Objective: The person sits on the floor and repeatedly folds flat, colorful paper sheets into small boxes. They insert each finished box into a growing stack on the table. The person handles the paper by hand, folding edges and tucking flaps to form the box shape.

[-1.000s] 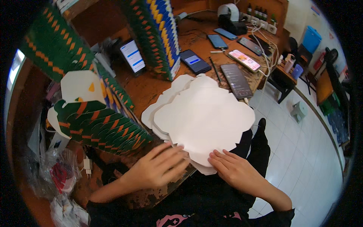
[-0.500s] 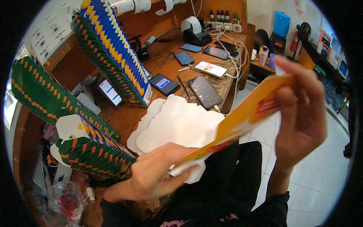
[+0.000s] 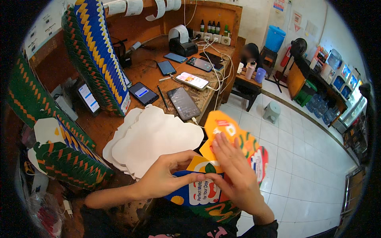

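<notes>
A printed, folded cardboard piece (image 3: 204, 190), yellow, blue and green with rounded cut edges, is between my hands in front of my body. My left hand (image 3: 164, 176) pinches its near fold, thumb on the printed face and fingers behind a yellow flap. My right hand (image 3: 238, 174) grips the card from the right, its fingers laid over the yellow panel (image 3: 222, 123) and its thumb close to the left thumb. Just beyond the left hand, a stack of blank white cut-out cards (image 3: 154, 137) lies on the desk. The far side of the card is hidden.
Tall stacks of patterned cardboard, blue-yellow (image 3: 101, 47) and green-orange (image 3: 67, 168), stand at the left. Several phones (image 3: 184, 103) with white cables, a pen (image 3: 163, 98) and a label printer (image 3: 182, 41) occupy the wooden desk. A tiled floor and grey stool (image 3: 272, 112) are at right.
My right hand has come down and leftward, close to the left hand. The card has turned so its printed face shows. The view has shifted to the right.
</notes>
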Motion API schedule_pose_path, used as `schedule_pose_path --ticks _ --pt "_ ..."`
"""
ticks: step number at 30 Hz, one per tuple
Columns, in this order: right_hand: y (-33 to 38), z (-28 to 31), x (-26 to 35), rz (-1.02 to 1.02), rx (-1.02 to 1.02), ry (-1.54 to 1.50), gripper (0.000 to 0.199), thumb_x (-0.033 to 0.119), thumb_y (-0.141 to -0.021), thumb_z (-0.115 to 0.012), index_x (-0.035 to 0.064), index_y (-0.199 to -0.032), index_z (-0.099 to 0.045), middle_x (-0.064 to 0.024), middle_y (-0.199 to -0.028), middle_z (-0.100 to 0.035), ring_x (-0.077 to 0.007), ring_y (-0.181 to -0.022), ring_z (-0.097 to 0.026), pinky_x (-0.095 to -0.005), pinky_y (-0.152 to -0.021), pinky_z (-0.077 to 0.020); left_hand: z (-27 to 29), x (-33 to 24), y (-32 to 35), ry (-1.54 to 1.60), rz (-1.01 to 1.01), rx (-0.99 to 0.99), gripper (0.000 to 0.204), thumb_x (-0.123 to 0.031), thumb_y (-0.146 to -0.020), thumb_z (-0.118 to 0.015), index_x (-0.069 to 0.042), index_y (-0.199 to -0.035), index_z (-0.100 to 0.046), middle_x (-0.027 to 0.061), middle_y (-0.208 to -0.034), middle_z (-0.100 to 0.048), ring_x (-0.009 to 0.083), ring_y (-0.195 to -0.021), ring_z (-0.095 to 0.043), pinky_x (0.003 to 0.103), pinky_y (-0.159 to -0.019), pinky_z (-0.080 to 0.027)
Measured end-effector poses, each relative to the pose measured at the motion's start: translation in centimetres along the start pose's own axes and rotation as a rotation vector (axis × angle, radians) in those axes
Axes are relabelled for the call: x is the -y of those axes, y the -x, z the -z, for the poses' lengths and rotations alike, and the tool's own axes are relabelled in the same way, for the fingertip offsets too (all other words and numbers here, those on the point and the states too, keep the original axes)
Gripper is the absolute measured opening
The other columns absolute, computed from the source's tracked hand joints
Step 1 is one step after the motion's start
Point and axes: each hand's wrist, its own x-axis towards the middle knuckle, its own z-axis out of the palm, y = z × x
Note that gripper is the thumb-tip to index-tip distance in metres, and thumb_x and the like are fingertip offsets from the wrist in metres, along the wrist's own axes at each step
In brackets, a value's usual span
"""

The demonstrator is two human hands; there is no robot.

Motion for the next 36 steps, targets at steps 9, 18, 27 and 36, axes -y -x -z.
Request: schedule_pose_path --ticks 9,18,27,36 --pt "4.8 -1.9 -1.1 -0.184 0.11 -0.292 0.06 -0.001 -0.072 -0.064 0.0029 -0.128 -0.043 -0.0146 -0.129 -0.048 -0.0289 -0.12 -0.046 -0.0434 -0.099 -0.0366 -1.5 4.5 0.1 -0.537 -0.213 0.076 0.034 -0.015 -0.084 -0.061 -0.003 -0.112 -0.046 0.0148 -0.075 -0.06 0.0231 -0.066 -0.064 0.03 -0.058 -0.051" --pt "8.8 -1.0 -2.5 -0.23 -0.172 -0.033 0.043 -0.006 -0.074 -0.059 0.0087 -0.115 -0.057 -0.0061 -0.108 -0.064 -0.0287 -0.112 -0.055 -0.0472 -0.101 -0.0318 -1.8 9.7 -1.3 -0.231 -0.136 -0.137 0.027 -0.018 -0.09 -0.054 0.0 -0.097 -0.035 0.0194 -0.097 -0.061 0.0225 -0.081 -0.066 0.029 -0.068 -0.052" --pt "10.5 -1.6 -4.5 -0.13 0.282 -0.595 0.025 0.018 -0.064 -0.075 0.024 -0.088 -0.071 0.003 -0.097 -0.053 -0.027 -0.114 -0.039 -0.0421 -0.1 -0.0297 -1.6 10.5 -1.6 1.068 0.663 0.342 0.06 -0.042 -0.089 -0.049 0.0 -0.129 -0.035 0.0131 -0.127 -0.047 0.0207 -0.111 -0.053 0.035 -0.093 -0.045" --pt "11.5 -4.0 -4.1 -0.507 -0.032 -0.392 0.023 0.018 -0.062 -0.08 0.0114 -0.078 -0.065 -0.0125 -0.114 -0.037 -0.029 -0.115 -0.035 -0.0438 -0.099 -0.0304 -2.9 11.1 -1.5 0.683 0.451 0.115 0.053 -0.011 -0.082 -0.065 -0.006 -0.126 -0.034 0.0091 -0.12 -0.051 0.0192 -0.11 -0.052 0.036 -0.091 -0.047"
